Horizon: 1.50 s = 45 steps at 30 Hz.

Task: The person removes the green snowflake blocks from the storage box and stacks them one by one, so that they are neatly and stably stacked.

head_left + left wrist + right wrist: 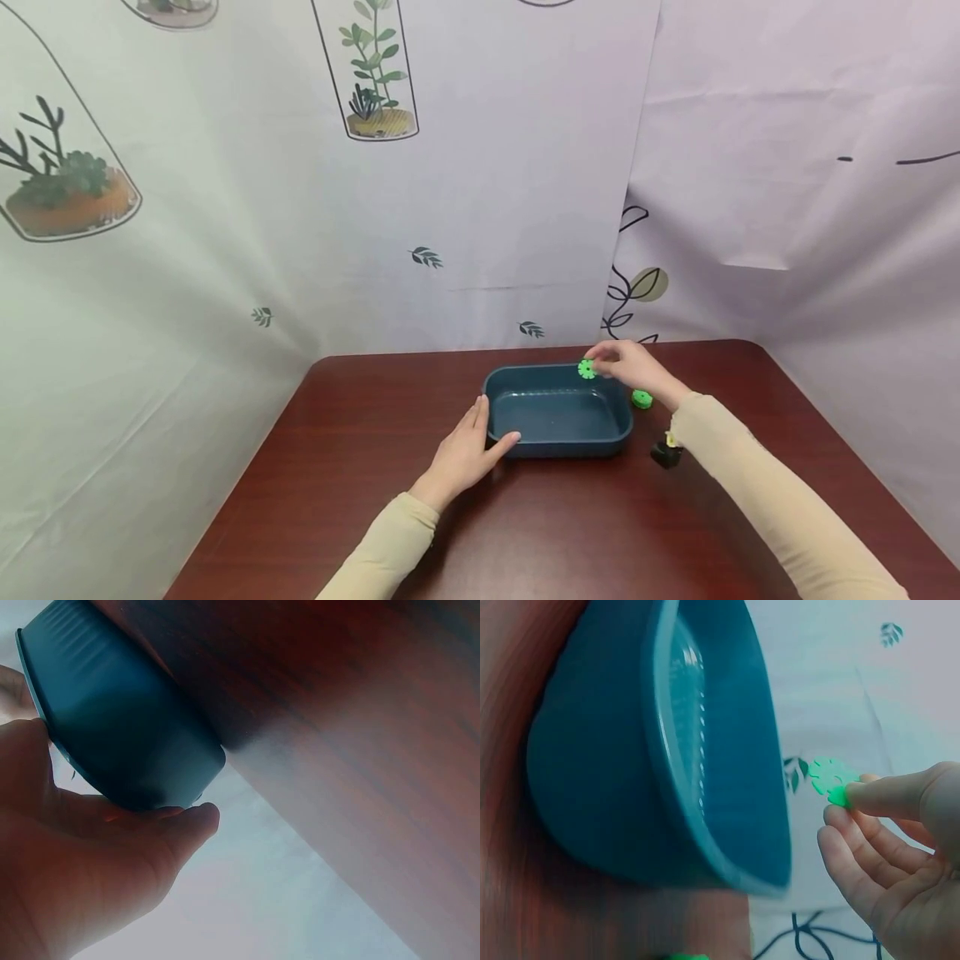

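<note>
A dark blue-green rectangular basin (558, 448) stands on the table. My left hand (465, 450) rests against its left end, with straight fingers along the outer wall and the thumb at the front rim. In the left wrist view, that hand (97, 862) touches the basin's side (127, 712). My right hand (630, 367) is above the basin's back right corner and pinches a green notched plastic disc (587, 369). The right wrist view shows this green disc (826, 776) between thumb and fingertips, apart from the rim. Inside, the visible basin floor is bare.
More green discs (642, 399) lie on the table just right of the basin, partly behind the right wrist. A small black object (666, 452) with a yellow bit shows by the right sleeve. Behind the dark red wooden table (360, 500) hangs a printed white cloth (465, 208).
</note>
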{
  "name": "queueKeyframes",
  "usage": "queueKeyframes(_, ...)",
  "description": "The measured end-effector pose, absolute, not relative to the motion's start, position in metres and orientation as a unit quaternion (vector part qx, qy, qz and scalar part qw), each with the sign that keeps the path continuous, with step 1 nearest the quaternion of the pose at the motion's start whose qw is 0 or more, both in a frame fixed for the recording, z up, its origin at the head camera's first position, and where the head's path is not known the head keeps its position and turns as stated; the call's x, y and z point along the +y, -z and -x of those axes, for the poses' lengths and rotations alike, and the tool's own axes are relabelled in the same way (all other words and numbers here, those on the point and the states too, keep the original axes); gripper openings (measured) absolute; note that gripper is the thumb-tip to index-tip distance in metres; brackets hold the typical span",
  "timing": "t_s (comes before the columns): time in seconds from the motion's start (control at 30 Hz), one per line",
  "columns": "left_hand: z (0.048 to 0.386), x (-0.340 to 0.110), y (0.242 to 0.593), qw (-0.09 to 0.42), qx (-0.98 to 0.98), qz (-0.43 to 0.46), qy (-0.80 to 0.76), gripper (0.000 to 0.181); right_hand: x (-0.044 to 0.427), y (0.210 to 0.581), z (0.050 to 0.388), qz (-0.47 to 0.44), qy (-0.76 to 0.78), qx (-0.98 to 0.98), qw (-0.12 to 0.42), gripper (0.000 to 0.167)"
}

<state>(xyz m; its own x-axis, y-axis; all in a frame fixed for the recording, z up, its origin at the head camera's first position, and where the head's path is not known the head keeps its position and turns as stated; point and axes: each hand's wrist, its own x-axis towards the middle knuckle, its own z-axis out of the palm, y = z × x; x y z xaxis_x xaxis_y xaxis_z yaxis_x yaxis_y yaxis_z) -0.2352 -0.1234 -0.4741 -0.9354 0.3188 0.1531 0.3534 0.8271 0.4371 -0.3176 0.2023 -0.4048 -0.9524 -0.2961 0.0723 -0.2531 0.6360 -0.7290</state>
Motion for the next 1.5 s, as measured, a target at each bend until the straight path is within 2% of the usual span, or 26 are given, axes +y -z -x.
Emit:
queueKeyframes(0.23, 0.237, -0.124, 0.474, 0.032, -0.957, 0.174, 0.230, 0.103, 0.230, 0.399, 0.313, 0.125, 0.426, 0.895, 0.035, 0.029)
queueKeyframes(0.5, 0.237, -0.124, 0.475, 0.031, -0.956, 0.175, 0.235, 0.103, 0.254, 0.397, 0.307, 0.118, 0.435, 0.893, 0.016, 0.031)
queueKeyframes(0.97, 0.237, -0.124, 0.473, 0.032, -0.955, 0.175, 0.236, 0.101, 0.277, 0.398, 0.298, 0.104, 0.432, 0.896, 0.001, 0.036)
queueKeyframes(1.5, 0.234, -0.123, 0.472, 0.030, -0.954, 0.175, 0.242, 0.100, 0.288, 0.435, 0.306, 0.093, 0.451, 0.887, 0.036, 0.032)
